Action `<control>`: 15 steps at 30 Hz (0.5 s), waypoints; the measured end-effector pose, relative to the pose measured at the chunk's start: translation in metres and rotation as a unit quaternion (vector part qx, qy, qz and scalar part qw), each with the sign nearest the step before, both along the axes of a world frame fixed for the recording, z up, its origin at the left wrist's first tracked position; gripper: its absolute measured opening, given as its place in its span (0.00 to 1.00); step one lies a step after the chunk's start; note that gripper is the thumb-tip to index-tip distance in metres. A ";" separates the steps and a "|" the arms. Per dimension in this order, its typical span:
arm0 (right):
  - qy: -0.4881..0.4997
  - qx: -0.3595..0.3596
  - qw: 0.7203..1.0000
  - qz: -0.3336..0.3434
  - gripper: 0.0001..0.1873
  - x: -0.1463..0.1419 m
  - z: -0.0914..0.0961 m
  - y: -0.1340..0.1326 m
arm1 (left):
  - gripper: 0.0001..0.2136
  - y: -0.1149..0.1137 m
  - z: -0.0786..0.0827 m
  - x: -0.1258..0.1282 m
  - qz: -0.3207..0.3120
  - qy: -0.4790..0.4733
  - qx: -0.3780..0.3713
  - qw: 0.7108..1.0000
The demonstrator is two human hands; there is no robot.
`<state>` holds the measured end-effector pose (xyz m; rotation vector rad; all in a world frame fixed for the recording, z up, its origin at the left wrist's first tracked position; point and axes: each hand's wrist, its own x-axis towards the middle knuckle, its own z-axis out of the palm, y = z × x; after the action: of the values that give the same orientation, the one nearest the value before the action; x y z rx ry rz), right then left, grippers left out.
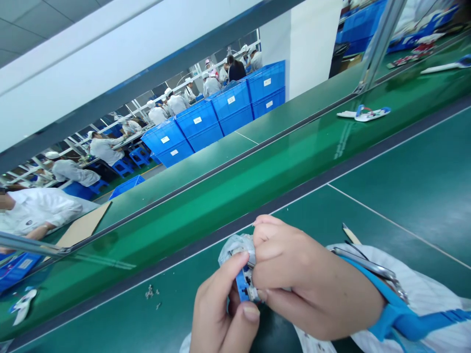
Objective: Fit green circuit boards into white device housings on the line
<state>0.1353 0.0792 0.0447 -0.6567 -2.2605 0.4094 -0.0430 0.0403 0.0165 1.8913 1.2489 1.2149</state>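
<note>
A small blue-and-white plastic part with black slots (243, 286) is held in front of me, low in the head view. My left hand (224, 304) is closed on it, thumb on the near side and forefinger along the top. My right hand (294, 269) curls closed against its right side, and its fingertips are partly hidden. A crinkled, see-through greyish piece (235, 245), perhaps a plastic bag, sits at the part's far end between the hands. Whether the right fingers pinch that piece or the part itself is hard to make out.
Several tiny metal screws (149, 292) lie left of my hands. A green conveyor belt (228, 184) crosses ahead, carrying white-and-blue pieces (371, 113). A silver tool (364, 264) and a pointed stick (351, 234) lie by my right forearm. Blue crates (198, 120) and seated workers are beyond.
</note>
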 end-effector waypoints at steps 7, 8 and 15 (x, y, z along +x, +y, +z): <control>0.007 -0.018 1.000 0.001 0.15 -0.002 -0.004 0.000 | 0.17 -0.007 0.006 0.009 0.024 0.104 0.006 0.994; 0.008 -0.022 1.000 0.001 0.15 -0.002 -0.005 0.000 | 0.18 -0.009 0.007 0.011 0.039 0.135 -0.001 0.990; 0.030 -0.060 0.998 -0.008 0.14 -0.004 -0.008 -0.006 | 0.21 -0.020 0.001 0.025 0.149 0.298 0.010 0.943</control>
<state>0.1309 0.0737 0.0365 -0.7141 -2.1861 0.5536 -0.0185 0.0198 0.0173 2.2329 1.8996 0.8013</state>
